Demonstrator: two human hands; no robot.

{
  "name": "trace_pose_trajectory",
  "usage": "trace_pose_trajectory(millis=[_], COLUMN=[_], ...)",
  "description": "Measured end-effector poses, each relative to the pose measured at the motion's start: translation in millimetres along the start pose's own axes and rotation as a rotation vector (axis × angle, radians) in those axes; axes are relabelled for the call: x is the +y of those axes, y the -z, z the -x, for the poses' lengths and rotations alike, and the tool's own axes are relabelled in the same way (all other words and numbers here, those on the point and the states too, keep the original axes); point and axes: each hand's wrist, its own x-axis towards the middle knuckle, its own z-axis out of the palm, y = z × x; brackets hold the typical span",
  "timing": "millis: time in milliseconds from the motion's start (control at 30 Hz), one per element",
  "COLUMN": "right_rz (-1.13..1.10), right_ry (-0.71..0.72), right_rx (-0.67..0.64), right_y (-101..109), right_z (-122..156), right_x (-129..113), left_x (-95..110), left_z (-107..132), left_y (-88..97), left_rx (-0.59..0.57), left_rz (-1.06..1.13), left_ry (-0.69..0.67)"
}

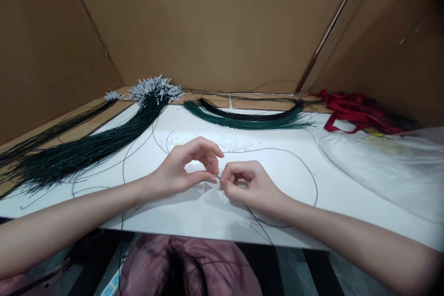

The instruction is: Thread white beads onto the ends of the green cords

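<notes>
What sits between the fingertips is too small to make out: only a short dark tip shows in the gap where the two hands meet. The forearms are cut off by the lower corners, and the left ends of the cord bundles run out of view. Cardboard walls (pixel 215 23) close in the white table (pixel 347 194). A thick bundle (pixel 90 148) of dark green cords fans from the left edge toward a cluster of white tips (pixel 156 87). A thinner bundle (pixel 52 132) lies beside it, and a curved bundle (pixel 243 119) lies along the back. Red ribbons (pixel 360 110) are piled at the back right, with a clear bag (pixel 381 166) in front of them. Pink cloth (pixel 208 263) shows below the table edge. Nothing stands between the camera and the hands. The left hand (pixel 182 171) and right hand (pixel 248 186) are together near the table's front edge, each with thumb and forefinger pinched on the end of one thin cord (pixel 277 149). It loops away right of the right hand, curves back under that wrist and drops off the front edge.
</notes>
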Motion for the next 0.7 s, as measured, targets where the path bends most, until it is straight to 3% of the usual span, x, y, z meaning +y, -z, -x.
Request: trace_pose_trajectory(millis=[700], right_rz=[-0.001], right_ry=[-0.016], right_rx=[-0.006], right_y=[0.4], right_z=[-0.6], right_x=[0.4], left_x=[-0.1], left_z=[2.1], left_y=[-1.2], left_rx=[-0.006], left_rz=[-0.002], left_ry=[-0.015])
